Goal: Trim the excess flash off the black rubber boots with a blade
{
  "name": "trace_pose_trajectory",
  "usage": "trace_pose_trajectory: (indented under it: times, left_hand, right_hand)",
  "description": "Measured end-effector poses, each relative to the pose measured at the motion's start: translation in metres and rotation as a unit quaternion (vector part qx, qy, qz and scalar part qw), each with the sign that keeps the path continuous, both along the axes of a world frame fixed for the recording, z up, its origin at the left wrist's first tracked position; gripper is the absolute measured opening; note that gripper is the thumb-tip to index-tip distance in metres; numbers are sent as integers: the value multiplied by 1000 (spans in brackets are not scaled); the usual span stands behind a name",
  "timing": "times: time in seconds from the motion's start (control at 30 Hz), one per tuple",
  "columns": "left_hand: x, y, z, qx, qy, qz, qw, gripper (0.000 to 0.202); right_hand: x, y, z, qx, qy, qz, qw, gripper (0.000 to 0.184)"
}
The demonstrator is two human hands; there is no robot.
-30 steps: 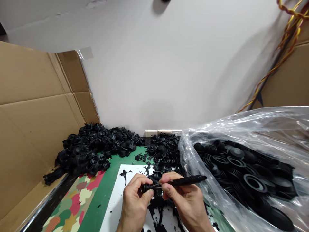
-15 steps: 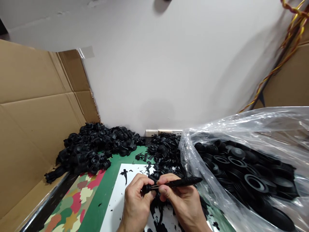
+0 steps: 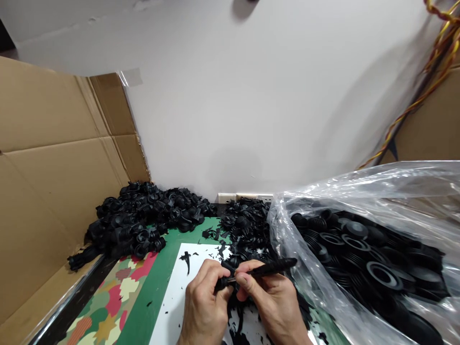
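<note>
My left hand [image 3: 204, 304] is closed around a small black rubber part [image 3: 220, 283], most of it hidden by the fingers. My right hand [image 3: 276, 304] pinches black tweezers [image 3: 276, 267] between thumb and fingers, their dark body pointing out to the right. The thin metal tips reach left to the rubber part; whether they are inside it I cannot tell. Both hands are close together over a white sheet [image 3: 174, 292] strewn with black rubber scraps [image 3: 186, 261].
Ribbed black rubber pieces [image 3: 132, 220] are heaped at the back left beside a cardboard wall [image 3: 53, 191]. More scraps [image 3: 244, 220] pile up behind my hands. A clear plastic bag [image 3: 283, 225] with black rubber bellows [image 3: 383, 275] lies right. A power strip [image 3: 227, 197] sits against the wall.
The tweezers' tips show less between my hands, and their two prongs now look closer together. The tweezers have shifted slightly left, towards the rubber part.
</note>
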State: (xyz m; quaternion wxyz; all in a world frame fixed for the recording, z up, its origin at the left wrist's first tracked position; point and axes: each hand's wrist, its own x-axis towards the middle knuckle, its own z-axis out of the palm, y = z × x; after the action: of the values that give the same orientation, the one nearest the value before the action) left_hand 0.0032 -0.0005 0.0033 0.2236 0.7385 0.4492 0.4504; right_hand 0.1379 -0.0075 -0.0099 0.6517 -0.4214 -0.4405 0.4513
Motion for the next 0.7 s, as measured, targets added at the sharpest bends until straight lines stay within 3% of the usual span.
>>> trace_pose_trajectory:
  times: [0.13, 0.23, 0.3, 0.5, 0.7]
  left_hand:
    - [0, -2, -1, 22, 29, -8, 999, 24]
    - [-2, 1, -1, 10, 8, -5, 1000, 22]
    - [-3, 4, 0, -16, -27, 6, 999, 18]
    - [-3, 7, 2, -73, -112, 11, 991, 19]
    - [-2, 7, 0, -86, -133, 6, 987, 20]
  right_hand:
    - [-2, -4, 7, -39, 36, 32, 998, 29]
    - [-4, -7, 11, -68, 135, 171, 974, 37]
    - [-2, -6, 13, -71, 169, 222, 958, 39]
    - [13, 3, 13, -63, 135, 75, 986, 30]
    - [8, 0, 11, -51, 105, 43, 992, 29]
